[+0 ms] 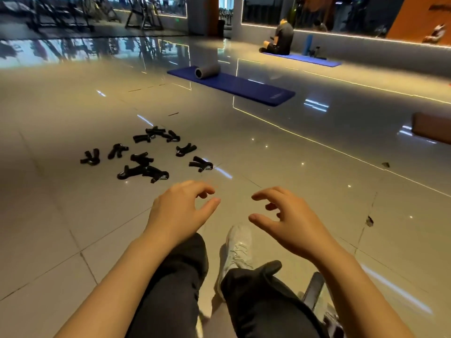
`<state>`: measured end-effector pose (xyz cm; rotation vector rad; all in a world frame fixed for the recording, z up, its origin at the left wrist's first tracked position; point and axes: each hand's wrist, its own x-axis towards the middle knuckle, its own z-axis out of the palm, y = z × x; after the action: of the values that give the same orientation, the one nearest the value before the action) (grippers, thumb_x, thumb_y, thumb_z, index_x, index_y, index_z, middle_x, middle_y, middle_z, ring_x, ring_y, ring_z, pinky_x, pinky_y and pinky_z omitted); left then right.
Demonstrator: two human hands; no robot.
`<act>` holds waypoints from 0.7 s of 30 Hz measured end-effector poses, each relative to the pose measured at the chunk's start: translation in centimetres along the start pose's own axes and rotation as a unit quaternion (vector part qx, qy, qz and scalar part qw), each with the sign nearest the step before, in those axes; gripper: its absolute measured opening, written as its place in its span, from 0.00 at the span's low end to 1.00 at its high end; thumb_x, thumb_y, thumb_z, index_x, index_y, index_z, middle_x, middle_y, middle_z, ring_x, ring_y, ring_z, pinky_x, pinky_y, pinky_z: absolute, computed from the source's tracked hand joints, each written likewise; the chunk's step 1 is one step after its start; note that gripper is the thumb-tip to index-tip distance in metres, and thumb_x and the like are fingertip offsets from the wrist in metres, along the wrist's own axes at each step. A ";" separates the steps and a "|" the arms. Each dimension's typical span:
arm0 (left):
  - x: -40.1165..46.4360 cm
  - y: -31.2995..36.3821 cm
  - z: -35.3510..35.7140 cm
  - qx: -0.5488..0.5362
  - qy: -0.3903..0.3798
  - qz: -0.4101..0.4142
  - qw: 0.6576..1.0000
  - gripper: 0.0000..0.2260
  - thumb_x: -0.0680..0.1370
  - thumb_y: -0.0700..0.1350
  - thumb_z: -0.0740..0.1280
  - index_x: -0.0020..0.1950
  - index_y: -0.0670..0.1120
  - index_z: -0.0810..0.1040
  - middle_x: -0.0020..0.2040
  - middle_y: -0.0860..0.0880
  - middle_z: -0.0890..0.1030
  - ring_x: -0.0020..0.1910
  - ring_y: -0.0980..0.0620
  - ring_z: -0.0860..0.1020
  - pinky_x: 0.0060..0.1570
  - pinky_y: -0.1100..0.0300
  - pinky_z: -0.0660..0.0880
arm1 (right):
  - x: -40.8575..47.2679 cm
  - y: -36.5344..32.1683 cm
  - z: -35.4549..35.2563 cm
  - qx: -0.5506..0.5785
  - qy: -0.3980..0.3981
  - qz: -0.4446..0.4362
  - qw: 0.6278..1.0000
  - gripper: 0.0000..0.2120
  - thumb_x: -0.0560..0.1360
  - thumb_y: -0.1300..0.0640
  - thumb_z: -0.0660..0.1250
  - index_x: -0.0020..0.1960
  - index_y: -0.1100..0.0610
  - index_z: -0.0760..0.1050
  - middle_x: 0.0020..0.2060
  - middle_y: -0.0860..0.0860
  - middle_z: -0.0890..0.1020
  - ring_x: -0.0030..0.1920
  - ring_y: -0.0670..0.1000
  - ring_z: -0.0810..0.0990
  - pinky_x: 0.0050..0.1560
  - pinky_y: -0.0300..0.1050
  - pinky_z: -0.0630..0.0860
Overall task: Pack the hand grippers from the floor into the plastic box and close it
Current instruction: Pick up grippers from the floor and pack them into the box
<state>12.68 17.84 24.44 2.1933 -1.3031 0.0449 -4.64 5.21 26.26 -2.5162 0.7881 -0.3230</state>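
Both the left hand (179,211) and right hand (290,223) hover empty, fingers loosely curled; the hand grippers (144,154) look light, rigid, best grasped by padded handles.

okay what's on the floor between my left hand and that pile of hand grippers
Nothing: in the head view only bare glossy tile separates the left hand from the nearest of the hand grippers. The hand holds nothing.

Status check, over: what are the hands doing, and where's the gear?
Left hand, right hand empty, loosely curled. Hand grippers scattered on floor, untouched. Box not in view.
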 end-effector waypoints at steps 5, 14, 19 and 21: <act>5.1 -1.2 2.3 0.020 -0.058 -0.006 0.998 0.15 0.76 0.60 0.62 0.59 0.57 0.75 0.48 0.61 0.73 0.51 0.59 0.74 0.51 0.54 0.76 | 5.4 3.5 1.3 0.024 -0.035 0.016 0.999 0.20 0.74 0.44 0.66 0.64 0.44 0.70 0.63 0.42 0.71 0.55 0.42 0.73 0.53 0.37 0.74; 11.8 -6.9 -3.6 0.082 -0.020 -0.070 0.994 0.14 0.76 0.57 0.64 0.59 0.55 0.77 0.53 0.56 0.79 0.51 0.59 0.75 0.48 0.60 0.73 | 17.6 0.4 2.0 0.056 -0.072 -0.057 0.994 0.22 0.73 0.45 0.68 0.65 0.46 0.69 0.65 0.44 0.70 0.56 0.45 0.74 0.51 0.38 0.72; 13.3 -13.4 -6.3 0.088 0.005 -0.126 0.988 0.16 0.75 0.57 0.64 0.61 0.55 0.75 0.53 0.56 0.78 0.49 0.59 0.74 0.44 0.61 0.71 | 24.8 -2.0 3.9 0.020 -0.114 -0.087 0.989 0.24 0.72 0.44 0.68 0.66 0.46 0.68 0.66 0.46 0.69 0.57 0.46 0.73 0.57 0.44 0.75; 13.2 -16.7 -6.3 0.079 0.005 -0.162 0.984 0.15 0.75 0.56 0.64 0.61 0.55 0.75 0.52 0.55 0.78 0.49 0.59 0.74 0.42 0.63 0.69 | 27.9 -3.2 5.6 0.011 -0.137 -0.101 0.985 0.24 0.72 0.45 0.68 0.66 0.46 0.68 0.66 0.46 0.69 0.57 0.46 0.73 0.57 0.45 0.75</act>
<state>34.74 16.36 26.04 2.5112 -0.9496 0.0326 21.32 -6.77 25.31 -2.5510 0.4218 -0.0474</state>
